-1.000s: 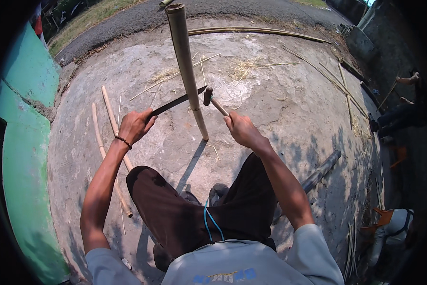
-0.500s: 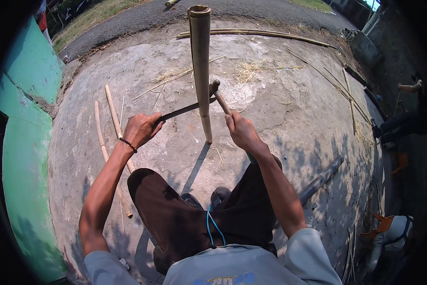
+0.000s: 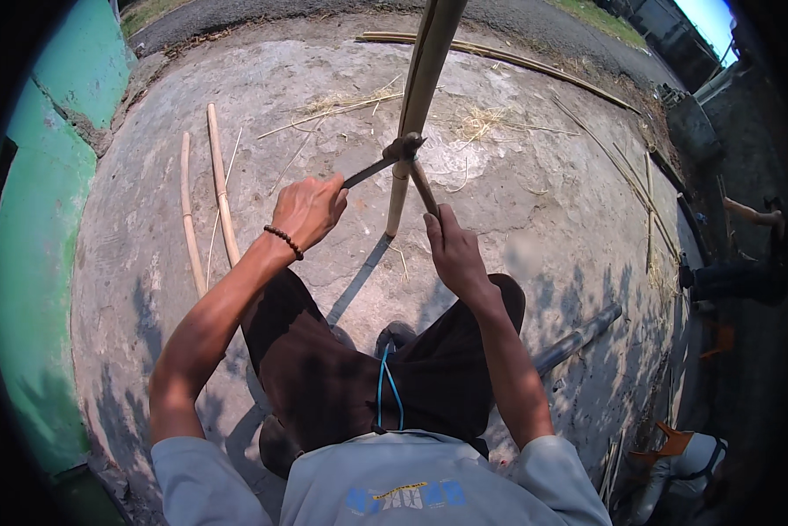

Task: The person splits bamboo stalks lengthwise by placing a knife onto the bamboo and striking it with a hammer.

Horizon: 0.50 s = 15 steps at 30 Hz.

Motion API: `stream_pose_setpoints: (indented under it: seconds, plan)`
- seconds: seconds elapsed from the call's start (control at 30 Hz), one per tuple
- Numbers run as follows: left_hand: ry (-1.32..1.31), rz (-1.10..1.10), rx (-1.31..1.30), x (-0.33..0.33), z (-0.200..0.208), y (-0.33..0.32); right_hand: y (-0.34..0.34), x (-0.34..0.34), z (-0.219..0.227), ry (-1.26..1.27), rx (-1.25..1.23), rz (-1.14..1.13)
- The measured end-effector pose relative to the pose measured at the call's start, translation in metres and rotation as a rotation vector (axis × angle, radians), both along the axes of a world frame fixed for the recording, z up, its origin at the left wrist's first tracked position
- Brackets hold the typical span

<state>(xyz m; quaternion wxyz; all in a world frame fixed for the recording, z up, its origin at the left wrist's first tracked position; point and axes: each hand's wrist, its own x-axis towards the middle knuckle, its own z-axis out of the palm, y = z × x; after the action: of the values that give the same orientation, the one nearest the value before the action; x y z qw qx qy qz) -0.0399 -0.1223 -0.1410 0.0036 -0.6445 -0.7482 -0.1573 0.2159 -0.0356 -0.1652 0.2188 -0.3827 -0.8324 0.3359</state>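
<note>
A tall bamboo pole stands on the concrete, leaning right at its top, with a dark lengthwise split in its upper part. My left hand, a beaded bracelet at its wrist, is closed around the handle end of a dark machete. The blade runs up to the pole; its far end is hidden behind the hammer head. My right hand grips the wooden handle of a hammer, whose dark head is at the pole beside the blade; whether it touches the blade I cannot tell.
Bamboo sticks lie on the left near a green wall. A dark pipe-like pole rests by my right knee. Straw and long strips lie farther off. Another person is at the far right.
The hammer and my right hand have come up against the pole. My left hand has moved up and right in the picture. The pole's top now leans right, partly from the shifted view.
</note>
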Motion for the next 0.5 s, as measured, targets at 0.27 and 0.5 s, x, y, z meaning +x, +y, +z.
stream_pose_setpoints:
  seconds: [0.27,0.5]
  plan:
    - [-0.129,0.077,0.106,0.017,-0.029,-0.003,0.013,0.027,0.089,0.151,-0.158,-0.052]
    - [-0.484,0.204,-0.006,0.087,-0.016,0.036,0.019,0.019,0.081,-0.047,0.045,-0.011]
